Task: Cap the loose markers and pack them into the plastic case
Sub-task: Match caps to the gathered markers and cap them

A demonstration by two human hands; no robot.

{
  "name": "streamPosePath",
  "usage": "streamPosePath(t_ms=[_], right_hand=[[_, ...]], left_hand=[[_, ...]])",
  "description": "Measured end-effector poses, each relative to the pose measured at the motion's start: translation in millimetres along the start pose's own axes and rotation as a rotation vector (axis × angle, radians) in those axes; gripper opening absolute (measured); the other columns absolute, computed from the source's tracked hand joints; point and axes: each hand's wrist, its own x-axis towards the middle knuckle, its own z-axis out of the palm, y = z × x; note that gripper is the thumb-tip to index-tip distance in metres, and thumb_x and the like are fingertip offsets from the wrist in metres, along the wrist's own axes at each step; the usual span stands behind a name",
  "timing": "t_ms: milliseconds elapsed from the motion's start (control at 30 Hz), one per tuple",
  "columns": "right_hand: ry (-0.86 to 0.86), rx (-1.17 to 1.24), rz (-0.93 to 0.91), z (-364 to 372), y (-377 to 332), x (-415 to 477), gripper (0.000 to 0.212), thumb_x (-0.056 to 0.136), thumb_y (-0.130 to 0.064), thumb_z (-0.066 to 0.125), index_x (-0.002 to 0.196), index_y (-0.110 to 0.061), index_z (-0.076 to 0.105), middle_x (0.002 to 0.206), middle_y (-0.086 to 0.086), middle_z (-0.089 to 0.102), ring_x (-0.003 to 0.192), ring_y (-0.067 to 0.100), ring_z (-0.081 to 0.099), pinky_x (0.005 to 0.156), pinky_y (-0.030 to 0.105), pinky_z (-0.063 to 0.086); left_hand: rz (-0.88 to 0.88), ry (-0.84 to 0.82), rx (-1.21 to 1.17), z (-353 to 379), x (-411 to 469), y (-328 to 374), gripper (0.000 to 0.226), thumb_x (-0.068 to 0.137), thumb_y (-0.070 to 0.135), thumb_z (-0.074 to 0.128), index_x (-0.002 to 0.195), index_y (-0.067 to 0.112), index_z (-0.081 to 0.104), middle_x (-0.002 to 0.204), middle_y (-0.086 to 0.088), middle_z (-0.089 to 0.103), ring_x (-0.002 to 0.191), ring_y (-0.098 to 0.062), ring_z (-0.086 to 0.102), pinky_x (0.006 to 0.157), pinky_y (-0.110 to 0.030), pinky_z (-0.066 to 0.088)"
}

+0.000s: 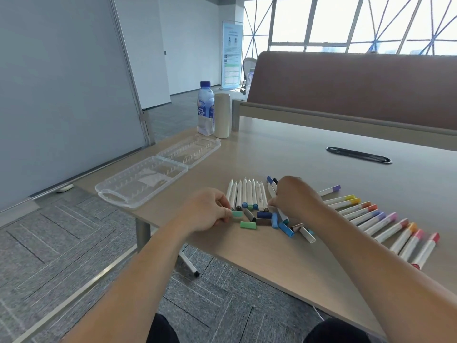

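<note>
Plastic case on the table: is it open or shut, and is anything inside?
The case is open and empty: its two halves lie flat on the table, and the markers lie outside it.

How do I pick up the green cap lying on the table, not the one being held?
Pinch the green cap across its long sides, coming from above. It lies flat on the table, and the near side is bare, while other caps crowd behind it.
</note>
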Motion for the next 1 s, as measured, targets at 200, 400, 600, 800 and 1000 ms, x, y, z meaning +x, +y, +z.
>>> streamPosePath(t_ms=[200,400,600,800,1000], right_hand=[[0.035,0.01,-0.011,3,7,2,0.016,0.088,-0.023,0.067,0.081,-0.01,0.063,0.072,0.002,0.058,0.074,0.019,0.06,0.065,0.027,0.045],[0.04,0.022,-0.002,3,9,2,0.016,0.089,-0.024,0.067,0.08,-0.011,0.062,0.068,0.0,0.055,0.069,0.017,0.055,0.064,0.026,0.042],[0.048,0.01,-0.013,6,10,6,0.017,0.089,-0.027,0.068,0.083,-0.01,0.066,0.067,-0.001,0.057,0.061,0.011,0.051,0.062,0.024,0.041],[0.071,0.056,-0.024,6,13,5,0.019,0.09,-0.027,0.068,0.086,-0.008,0.07,0.069,0.001,0.059,0.063,0.013,0.054,0.059,0.024,0.041],[0.09,0.085,-0.058,1,18,0,0.023,0.092,-0.028,0.064,0.081,-0.008,0.064,0.066,0.001,0.054,0.067,0.017,0.053,0.051,0.024,0.033]], left_hand=[[0.021,-0.011,0.053,3,2,3,0.004,0.089,0.019,0.07,0.091,0.016,0.07,0.083,-0.003,0.072,0.069,-0.011,0.061,0.076,-0.033,0.053],[0.042,0.117,0.031,6,3,8,0.009,0.093,0.025,0.066,0.09,0.016,0.068,0.086,-0.001,0.069,0.079,-0.015,0.062,0.073,-0.03,0.048],[0.087,0.138,-0.157,10,2,19,0.013,0.097,0.02,0.06,0.09,0.012,0.068,0.068,0.001,0.067,0.047,0.002,0.049,0.061,-0.022,0.041],[0.076,0.168,-0.22,11,3,18,0.016,0.096,0.021,0.06,0.088,0.011,0.069,0.065,0.002,0.067,0.052,-0.007,0.05,0.063,-0.028,0.043],[0.078,0.176,-0.25,12,3,20,0.018,0.095,0.019,0.06,0.086,0.007,0.069,0.063,0.0,0.063,0.051,-0.01,0.047,0.06,-0.028,0.039]])
